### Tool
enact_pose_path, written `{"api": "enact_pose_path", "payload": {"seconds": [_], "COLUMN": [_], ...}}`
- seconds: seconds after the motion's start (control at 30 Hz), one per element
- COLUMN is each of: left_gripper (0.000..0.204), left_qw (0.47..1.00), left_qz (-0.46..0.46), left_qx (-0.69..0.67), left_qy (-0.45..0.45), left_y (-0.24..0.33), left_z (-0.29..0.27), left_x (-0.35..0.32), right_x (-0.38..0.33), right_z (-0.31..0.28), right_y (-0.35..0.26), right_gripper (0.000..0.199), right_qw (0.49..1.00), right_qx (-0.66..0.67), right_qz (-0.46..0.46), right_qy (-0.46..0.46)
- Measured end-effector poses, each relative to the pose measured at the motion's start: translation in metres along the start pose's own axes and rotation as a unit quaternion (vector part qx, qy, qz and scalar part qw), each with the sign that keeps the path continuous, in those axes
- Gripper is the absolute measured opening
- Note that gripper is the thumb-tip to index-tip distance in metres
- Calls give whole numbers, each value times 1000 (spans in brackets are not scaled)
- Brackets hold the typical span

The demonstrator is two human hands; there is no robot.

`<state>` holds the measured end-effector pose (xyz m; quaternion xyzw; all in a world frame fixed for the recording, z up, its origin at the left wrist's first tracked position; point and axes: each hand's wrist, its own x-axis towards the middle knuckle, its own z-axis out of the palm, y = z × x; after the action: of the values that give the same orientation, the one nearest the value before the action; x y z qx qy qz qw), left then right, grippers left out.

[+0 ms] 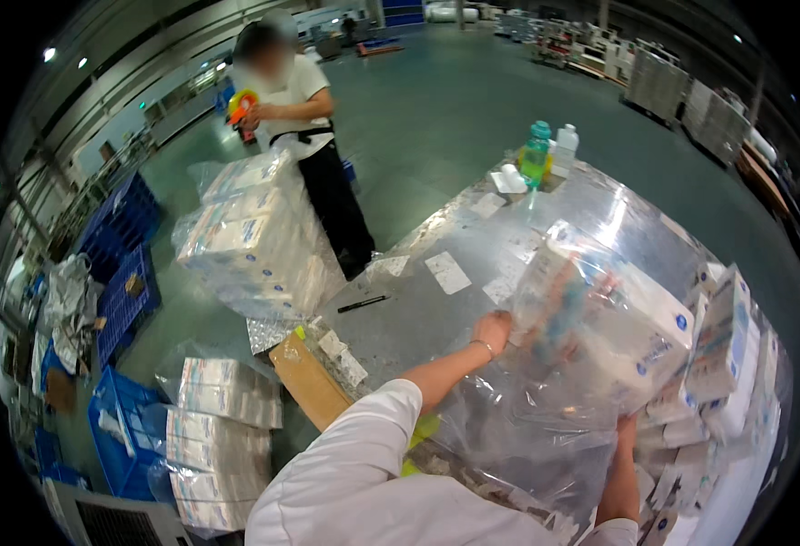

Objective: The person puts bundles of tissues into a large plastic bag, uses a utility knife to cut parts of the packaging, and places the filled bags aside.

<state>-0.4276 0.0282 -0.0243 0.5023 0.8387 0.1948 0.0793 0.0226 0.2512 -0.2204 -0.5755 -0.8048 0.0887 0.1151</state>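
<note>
Fingers of the left hand (494,329) pinch the mouth of the clear plastic bag (546,400), bundled white packs (637,341) inside. Right hand (626,423) sits under the bag on the foil-covered table (436,318) (grip hidden, cannot tell). Best to keep the mouth taut and support the load beneath.
</note>
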Motion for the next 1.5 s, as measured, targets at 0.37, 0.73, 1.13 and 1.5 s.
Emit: {"api": "enact_pose_path", "payload": {"seconds": [0.37, 0.73, 1.13, 1.5], "left_gripper": [53, 28, 42, 57], "left_qw": [999, 916, 738, 603], "left_qz": [20, 267, -42, -104], "left_qx": [27, -299, -399, -440], "left_qy": [-42, 12, -542, -657], "left_y": [-157, 161, 314, 298], "left_z": [-19, -52, 157, 60], "left_x": [-202, -204, -192, -250], "right_x": [-302, -377, -351, -404], "right_z": [-260, -300, -159, -264], "right_y": [-29, 133, -25, -126], "right_gripper": [24, 58, 52, 58], "right_qw": [927, 882, 819, 413], "right_qx": [195, -15, 383, 821], "right_qz": [257, 467, 343, 385], "right_qy": [190, 51, 254, 87]}}
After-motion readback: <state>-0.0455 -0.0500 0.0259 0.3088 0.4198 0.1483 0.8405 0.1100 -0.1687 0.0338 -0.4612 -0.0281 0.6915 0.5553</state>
